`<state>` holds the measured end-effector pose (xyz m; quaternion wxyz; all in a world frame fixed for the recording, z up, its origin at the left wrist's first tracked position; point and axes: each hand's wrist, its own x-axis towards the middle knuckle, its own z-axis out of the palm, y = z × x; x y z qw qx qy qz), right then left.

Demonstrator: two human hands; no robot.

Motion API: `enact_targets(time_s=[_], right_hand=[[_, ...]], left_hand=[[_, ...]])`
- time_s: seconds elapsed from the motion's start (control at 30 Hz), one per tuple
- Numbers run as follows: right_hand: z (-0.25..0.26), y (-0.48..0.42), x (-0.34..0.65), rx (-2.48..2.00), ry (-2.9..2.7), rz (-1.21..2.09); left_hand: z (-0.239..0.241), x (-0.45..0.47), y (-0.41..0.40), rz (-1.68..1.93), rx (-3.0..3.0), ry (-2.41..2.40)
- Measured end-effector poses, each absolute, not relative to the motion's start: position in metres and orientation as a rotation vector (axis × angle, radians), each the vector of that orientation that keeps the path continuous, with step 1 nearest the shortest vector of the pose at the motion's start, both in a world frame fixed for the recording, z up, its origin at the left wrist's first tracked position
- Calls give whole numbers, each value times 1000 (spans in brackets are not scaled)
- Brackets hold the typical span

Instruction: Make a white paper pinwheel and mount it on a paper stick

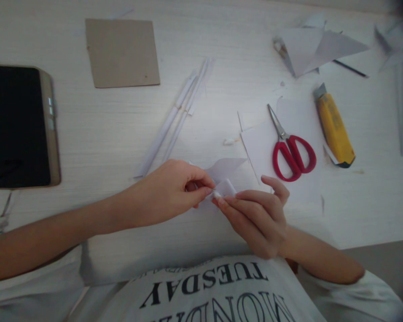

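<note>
My left hand [173, 190] pinches the middle of a white folded paper [226, 167] with thumb and forefinger. From the other side, the fingertips of my right hand [260, 219] press together on the same paper, with the little finger raised. The paper has curled and pointed flaps, one lying out to the upper right. Something small and white shows where the fingertips meet, too small to tell. Just beyond my left hand lie rolled paper sticks [168, 127].
Scissors with red handles [292, 154] lie on white paper sheets [258, 138], beside a yellow utility knife [336, 127]. Folded paper [305, 47] sits at the back right, near a blurred paper pinwheel [398, 42]. A cardboard piece [122, 53] and a phone [18, 127] lie leftward.
</note>
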<state>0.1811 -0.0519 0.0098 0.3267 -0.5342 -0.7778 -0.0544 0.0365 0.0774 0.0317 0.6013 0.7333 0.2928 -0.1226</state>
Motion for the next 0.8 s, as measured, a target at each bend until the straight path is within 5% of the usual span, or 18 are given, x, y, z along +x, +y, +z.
enact_targets(time_s=[0.8], right_hand=[[13,-52,182,-1414,-2052,-166]], left_hand=[[33,35,77,-269,1741,617]])
